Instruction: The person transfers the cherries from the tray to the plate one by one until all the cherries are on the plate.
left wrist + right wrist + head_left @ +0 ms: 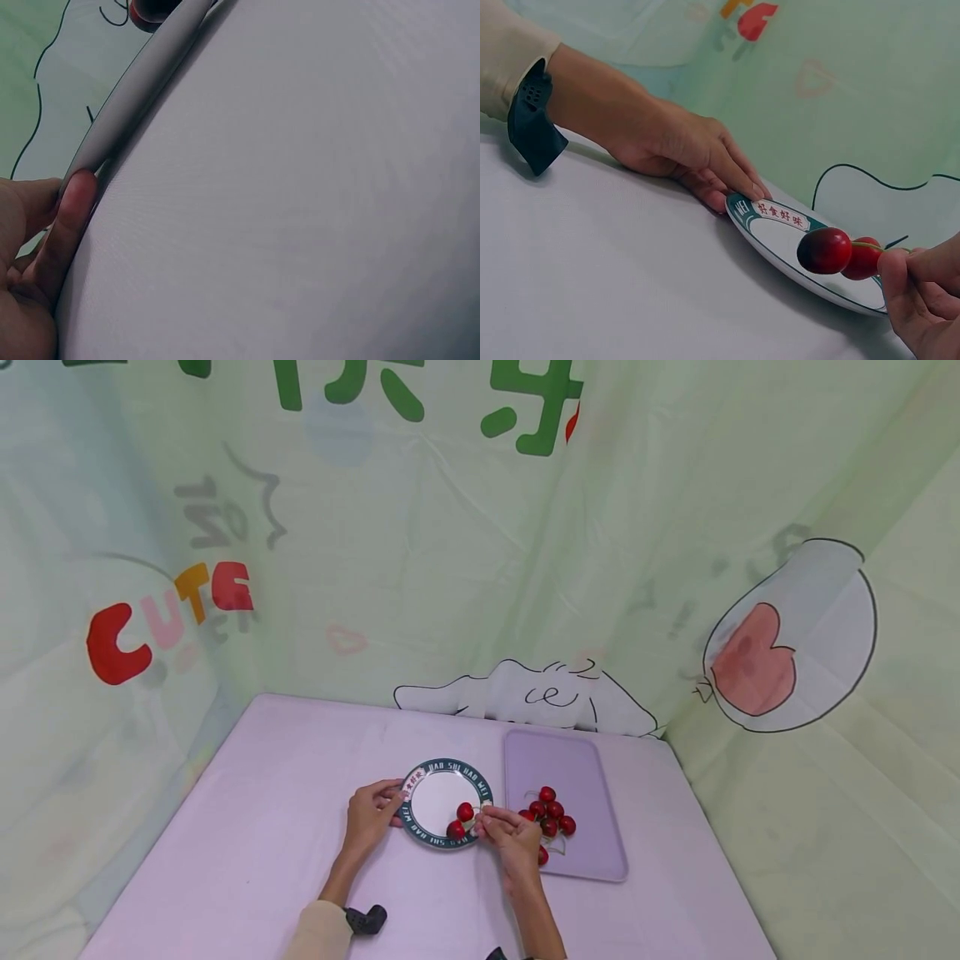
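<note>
The fingers of the right hand (512, 843) are clamped together on thin green stems, from which two cherries (823, 250) extend over the plate (437, 797); whether the fruit touches it, I cannot tell. Both cherries are round, glossy and deep red, the nearer one shading almost to black on one side. The fingers of the left hand (369, 814) pinch the plate's left rim, thumb above and fingertips below.

The plate is round, with a plain white centre and a dark green border. White capitals around the border read "HAO SHI HAO WEI", and a pale panel near the left thumb carries red characters, "好食好味". The right fingers cover part of the border.

Just right of the plate, on the bench (300, 827), a mauve tray (577, 768) bears a cluster of red cherries (553, 810) with stems; the right hand partly hides those nearest it, so an exact count is uncertain. A dark device (366, 920) sits at the left wrist, below a beige sleeve (321, 931).

Behind, the pale green curtain (420, 568) shows "CUTE" in coloured letters; large green characters above are cut off by the frame's top edge.
</note>
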Available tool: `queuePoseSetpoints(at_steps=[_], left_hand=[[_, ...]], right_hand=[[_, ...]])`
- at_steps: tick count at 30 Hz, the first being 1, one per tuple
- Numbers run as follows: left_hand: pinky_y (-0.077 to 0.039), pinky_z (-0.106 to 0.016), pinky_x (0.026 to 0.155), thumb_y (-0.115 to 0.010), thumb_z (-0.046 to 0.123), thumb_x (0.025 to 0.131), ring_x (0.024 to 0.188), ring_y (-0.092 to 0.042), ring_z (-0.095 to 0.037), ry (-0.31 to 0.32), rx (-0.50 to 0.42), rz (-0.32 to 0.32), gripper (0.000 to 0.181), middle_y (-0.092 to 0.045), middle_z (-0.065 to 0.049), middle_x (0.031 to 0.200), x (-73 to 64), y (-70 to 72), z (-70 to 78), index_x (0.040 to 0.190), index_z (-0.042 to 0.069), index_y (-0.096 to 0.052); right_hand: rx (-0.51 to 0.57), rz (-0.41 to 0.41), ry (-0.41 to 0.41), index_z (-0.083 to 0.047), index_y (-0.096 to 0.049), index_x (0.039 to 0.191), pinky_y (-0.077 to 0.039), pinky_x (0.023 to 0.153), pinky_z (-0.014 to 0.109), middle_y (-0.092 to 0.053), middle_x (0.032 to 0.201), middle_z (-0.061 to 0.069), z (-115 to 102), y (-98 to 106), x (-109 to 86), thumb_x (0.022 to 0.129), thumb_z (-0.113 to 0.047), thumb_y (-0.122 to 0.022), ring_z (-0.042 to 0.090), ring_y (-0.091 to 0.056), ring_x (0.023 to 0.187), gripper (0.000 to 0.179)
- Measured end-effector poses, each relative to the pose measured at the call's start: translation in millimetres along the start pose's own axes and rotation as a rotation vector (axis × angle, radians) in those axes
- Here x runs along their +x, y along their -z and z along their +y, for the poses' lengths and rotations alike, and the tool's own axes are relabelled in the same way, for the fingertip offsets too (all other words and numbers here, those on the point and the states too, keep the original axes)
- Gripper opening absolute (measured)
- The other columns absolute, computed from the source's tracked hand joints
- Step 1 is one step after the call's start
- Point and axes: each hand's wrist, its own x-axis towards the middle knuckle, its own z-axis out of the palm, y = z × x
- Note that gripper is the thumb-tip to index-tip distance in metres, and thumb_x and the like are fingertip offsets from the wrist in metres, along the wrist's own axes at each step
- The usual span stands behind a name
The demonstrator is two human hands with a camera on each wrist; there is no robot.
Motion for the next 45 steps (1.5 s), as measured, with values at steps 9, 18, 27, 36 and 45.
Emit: queuePoseSetpoints(at_steps=[9,18,27,36,45], left_hand=[[-0.062,-0.020,0.057,-0.075,0.006,0.102,0.061,-0.070,-0.013,-0.009,-0.013,-0.008,0.032,-0.074,-0.014,0.102,1.2,-1.2,0.6,0.134,0.004,-0.076],[-0.061,-0.020,0.056,-0.076,0.006,0.102,0.059,-0.070,-0.013,-0.005,-0.012,-0.007,0.032,-0.075,-0.014,0.101,0.2,-1.7,2.2,0.134,0.003,-0.076],[-0.061,-0.019,0.057,-0.075,0.006,0.102,0.060,-0.070,-0.013,-0.007,-0.001,0.001,0.033,-0.075,-0.014,0.102,0.6,-0.9,-0.3,0.135,0.004,-0.075],[-0.060,-0.018,0.058,-0.075,0.008,0.103,0.061,-0.070,-0.012,-0.005,0.007,0.001,0.033,-0.075,-0.014,0.103,1.2,-0.8,-2.8,0.135,0.005,-0.075],[-0.061,-0.019,0.058,-0.076,0.008,0.103,0.062,-0.070,-0.013,-0.005,-0.001,0.000,0.033,-0.075,-0.014,0.103,0.5,-0.2,-1.9,0.135,0.005,-0.075]], right_hand=[[-0.025,-0.001,-0.004,0.013,-0.071,0.129,-0.067,0.080,0.023,-0.084,0.108,0.018,2,1,-1.5,0.102,-0.002,-0.074,0.018,-0.084,0.086,0.031],[-0.075,0.014,0.033,0.013,-0.073,0.125,-0.067,0.077,0.022,-0.084,0.105,0.019,7,1,-0.3,0.101,0.000,-0.075,0.017,-0.084,0.084,0.028],[-0.221,0.078,0.153,0.007,-0.080,0.117,-0.067,0.074,0.020,-0.084,0.105,0.020,13,-2,-0.1,0.096,0.006,-0.078,0.015,-0.083,0.086,0.021],[-0.391,0.129,0.270,-0.004,-0.086,0.108,-0.066,0.077,0.018,-0.085,0.102,0.014,23,0,1.2,0.095,0.007,-0.078,0.019,-0.083,0.087,0.019],[-0.512,0.145,0.353,-0.009,-0.087,0.108,-0.062,0.079,0.011,-0.085,0.103,0.010,24,-3,-3.6,0.093,0.007,-0.080,0.017,-0.082,0.087,0.022]])
